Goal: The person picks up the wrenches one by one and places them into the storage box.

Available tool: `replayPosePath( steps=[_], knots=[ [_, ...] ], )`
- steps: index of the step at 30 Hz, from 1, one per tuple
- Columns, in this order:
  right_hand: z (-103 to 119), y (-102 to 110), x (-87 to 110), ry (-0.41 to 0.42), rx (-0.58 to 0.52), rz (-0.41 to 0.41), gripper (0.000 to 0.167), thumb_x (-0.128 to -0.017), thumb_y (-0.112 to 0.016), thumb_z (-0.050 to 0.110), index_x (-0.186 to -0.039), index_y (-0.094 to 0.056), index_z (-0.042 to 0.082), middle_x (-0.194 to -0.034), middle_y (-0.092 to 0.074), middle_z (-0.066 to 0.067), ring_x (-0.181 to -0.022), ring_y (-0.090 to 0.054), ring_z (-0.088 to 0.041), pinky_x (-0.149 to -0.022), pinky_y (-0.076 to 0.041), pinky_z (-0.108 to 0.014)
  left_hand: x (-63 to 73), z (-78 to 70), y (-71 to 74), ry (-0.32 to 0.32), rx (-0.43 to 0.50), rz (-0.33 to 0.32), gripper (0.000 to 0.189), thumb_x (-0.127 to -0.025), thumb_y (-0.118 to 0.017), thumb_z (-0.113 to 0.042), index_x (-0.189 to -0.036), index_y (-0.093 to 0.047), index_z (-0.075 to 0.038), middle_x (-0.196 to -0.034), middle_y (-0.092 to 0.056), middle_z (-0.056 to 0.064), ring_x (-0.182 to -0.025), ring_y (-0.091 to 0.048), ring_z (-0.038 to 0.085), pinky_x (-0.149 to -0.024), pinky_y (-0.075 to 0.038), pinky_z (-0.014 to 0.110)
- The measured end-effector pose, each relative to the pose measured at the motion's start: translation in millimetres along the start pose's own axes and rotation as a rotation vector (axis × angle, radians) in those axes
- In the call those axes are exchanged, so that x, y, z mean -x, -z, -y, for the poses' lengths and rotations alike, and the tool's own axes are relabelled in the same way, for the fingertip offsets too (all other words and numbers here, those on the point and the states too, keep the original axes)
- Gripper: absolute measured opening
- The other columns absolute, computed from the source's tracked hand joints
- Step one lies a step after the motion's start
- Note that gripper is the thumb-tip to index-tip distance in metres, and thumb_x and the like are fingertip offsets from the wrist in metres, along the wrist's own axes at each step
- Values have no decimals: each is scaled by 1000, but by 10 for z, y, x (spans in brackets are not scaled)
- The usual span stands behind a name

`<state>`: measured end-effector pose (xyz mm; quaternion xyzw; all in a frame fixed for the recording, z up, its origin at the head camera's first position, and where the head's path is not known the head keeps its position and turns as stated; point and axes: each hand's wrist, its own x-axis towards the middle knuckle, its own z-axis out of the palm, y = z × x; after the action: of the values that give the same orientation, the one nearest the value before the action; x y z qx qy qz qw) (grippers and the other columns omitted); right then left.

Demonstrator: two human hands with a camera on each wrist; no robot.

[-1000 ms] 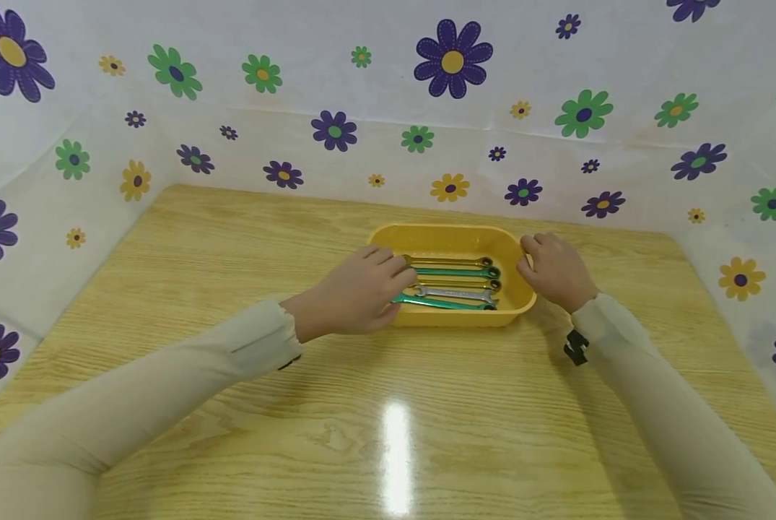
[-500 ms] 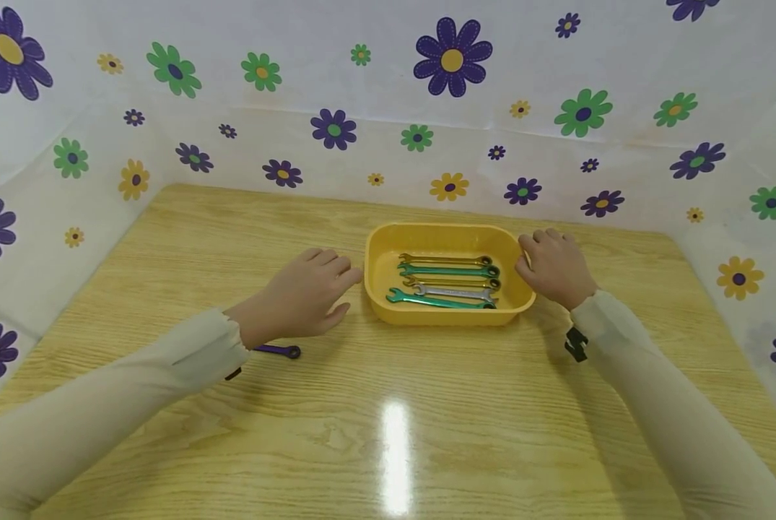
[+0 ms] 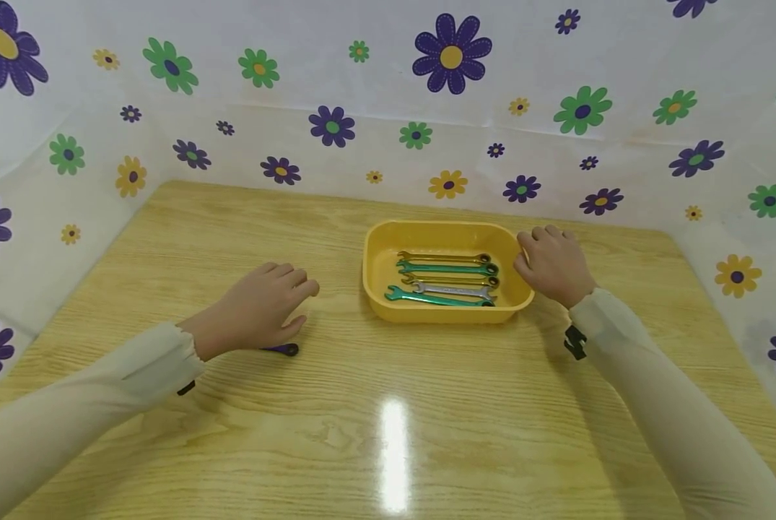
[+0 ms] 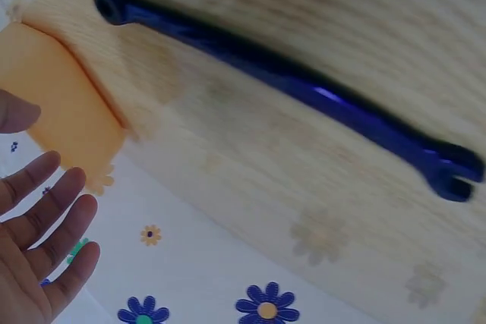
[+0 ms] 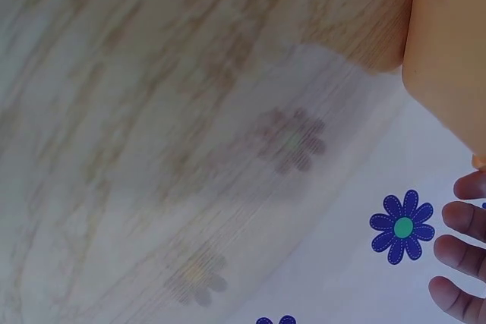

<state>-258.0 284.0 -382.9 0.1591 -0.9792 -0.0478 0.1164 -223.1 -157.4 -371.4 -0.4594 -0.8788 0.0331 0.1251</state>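
Note:
My left hand (image 3: pixel 258 307) hovers over the table left of the yellow bin (image 3: pixel 436 315), fingers spread and holding nothing. Below it a purple combination wrench (image 4: pixel 288 81) lies on the table; in the head view the hand hides most of it, leaving the ring end. At the bin's right end, my right hand (image 3: pixel 554 266) grips the rim. Inside the bin, wrenches lie side by side: two gold ones (image 3: pixel 446 258), two green ones (image 3: pixel 449 269) and a silver one (image 3: pixel 455 291). Fingertips (image 5: pixel 459 256) of the right hand show at the edge of the right wrist view.
The wood-grain table (image 3: pixel 336 448) is enclosed at the back and sides by a white cloth (image 3: pixel 388 101) printed with flowers. The bin stands near the table's back edge.
My left hand has moved from over the bin's left end to the left and now hovers above the purple wrench. The right hand stays at the rim.

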Motion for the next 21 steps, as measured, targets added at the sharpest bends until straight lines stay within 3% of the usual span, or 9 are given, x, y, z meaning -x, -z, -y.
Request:
replayPosePath(
  steps=[5,15,21],
  knots=[
    [4,2,1,10,3,-5,21,-89,-42,20,-90,-51,2,-76,-52,-13,-70,-48,-29,-65,-42,-44,142,84,-60,-5,-4,50,33,-79,-70,-25,-105,-60,-7,-93,-61,8,-85,-59,25,-79,-50,42],
    [6,5,1,22,-9,-12,20,-89,-40,20,-89,-50,2,-75,-51,-13,-70,-48,-30,-63,-40,-43,374,238,-120,-133,78,114,23,-80,-69,-26,-96,-58,-13,-88,-60,0,-78,-57,17,-76,-50,39],
    [11,11,1,20,-12,1,22,-90,-39,20,-91,-51,1,-78,-54,-14,-73,-50,-31,-67,-43,-45,527,298,-147,-133,90,171,25,-79,-69,-26,-97,-57,-14,-86,-57,-2,-76,-54,15,-73,-48,39]
  ],
)
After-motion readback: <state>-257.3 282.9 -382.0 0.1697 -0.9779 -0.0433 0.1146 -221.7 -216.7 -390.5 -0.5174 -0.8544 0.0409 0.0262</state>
